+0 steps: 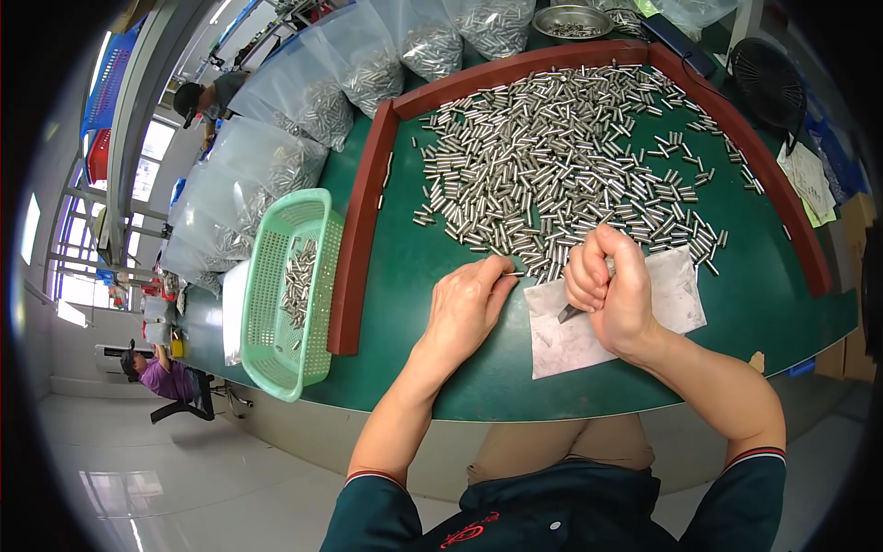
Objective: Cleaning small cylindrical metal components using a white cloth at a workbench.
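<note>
A wide heap of small, shiny metal pins (533, 147) is spread over the green tabletop. At the heap's near edge, my left hand (464, 305) has its thumb and forefinger closed on one metal pin (515, 273), whose end sticks out toward the right. My right hand (612, 294) is curled into a fist around a slim tool. Only the tool's dark grey tip (569, 314) shows below the fist, and its kind is hidden. Under that fist lies a smudged whitish cloth (552, 354), flat on the table.
Dark red wooden rails (363, 230) border the heap on the left, back and right. A light green plastic basket (317, 368) with some pins stands at left. Clear bags (359, 55) of pins line the back, beside a metal bowl (572, 11) and black fan (766, 83). Two people are farther left.
</note>
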Motion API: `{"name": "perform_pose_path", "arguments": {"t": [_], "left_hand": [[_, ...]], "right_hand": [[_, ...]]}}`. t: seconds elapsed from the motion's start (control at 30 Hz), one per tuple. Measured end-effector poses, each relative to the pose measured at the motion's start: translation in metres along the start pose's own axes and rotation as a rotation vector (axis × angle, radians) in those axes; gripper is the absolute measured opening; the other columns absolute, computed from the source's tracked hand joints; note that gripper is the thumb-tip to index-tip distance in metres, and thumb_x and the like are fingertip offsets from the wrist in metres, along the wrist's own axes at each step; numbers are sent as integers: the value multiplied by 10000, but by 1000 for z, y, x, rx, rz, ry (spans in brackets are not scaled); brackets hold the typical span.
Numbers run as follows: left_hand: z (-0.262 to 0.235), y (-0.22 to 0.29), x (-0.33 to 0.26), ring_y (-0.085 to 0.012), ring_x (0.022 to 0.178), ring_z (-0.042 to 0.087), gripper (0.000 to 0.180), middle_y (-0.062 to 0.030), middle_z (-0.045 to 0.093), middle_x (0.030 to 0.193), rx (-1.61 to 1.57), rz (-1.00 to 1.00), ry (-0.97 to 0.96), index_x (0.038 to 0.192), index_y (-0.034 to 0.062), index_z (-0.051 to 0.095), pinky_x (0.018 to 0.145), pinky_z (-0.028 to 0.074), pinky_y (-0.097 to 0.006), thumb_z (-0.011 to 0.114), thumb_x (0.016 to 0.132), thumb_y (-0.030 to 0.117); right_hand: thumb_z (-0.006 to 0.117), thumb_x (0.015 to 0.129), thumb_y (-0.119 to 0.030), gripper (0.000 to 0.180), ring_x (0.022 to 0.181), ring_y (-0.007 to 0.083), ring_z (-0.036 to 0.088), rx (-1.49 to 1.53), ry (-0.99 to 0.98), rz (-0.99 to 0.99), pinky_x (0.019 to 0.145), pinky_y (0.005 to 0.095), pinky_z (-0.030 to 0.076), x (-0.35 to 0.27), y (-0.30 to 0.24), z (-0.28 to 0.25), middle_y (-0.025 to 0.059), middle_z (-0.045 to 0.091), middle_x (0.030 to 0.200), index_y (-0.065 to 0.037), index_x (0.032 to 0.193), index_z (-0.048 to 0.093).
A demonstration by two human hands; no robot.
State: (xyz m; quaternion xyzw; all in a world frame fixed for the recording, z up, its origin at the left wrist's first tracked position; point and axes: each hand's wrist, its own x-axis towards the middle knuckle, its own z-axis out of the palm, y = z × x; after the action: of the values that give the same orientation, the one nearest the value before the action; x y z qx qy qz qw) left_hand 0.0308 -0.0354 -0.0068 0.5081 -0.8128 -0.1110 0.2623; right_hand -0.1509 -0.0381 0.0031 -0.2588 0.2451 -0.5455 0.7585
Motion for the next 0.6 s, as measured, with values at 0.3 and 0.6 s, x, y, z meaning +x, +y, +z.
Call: {"name": "perform_pose_path", "arguments": {"t": [0.3, 0.6], "left_hand": [[-1, 29, -13, -187, 471, 495, 101, -77, 533, 585, -250, 59, -84, 748, 23, 544, 437, 387, -290, 639, 718, 41], [11, 35, -15, -195, 449, 487, 115, -78, 511, 548, -178, 106, -129, 728, 23, 537, 432, 384, -287, 649, 702, 26]], "right_hand": [[325, 872, -197, 369, 382, 67, 213, 53, -20, -71, 369, 219, 190, -3, 4, -2, 0, 291, 446, -88, 522, 286], [313, 873, -251, 381, 397, 82, 191, -42, -2, -153, 396, 236, 187, -10, 4, -1, -8, 269, 441, -105, 521, 298]]}}
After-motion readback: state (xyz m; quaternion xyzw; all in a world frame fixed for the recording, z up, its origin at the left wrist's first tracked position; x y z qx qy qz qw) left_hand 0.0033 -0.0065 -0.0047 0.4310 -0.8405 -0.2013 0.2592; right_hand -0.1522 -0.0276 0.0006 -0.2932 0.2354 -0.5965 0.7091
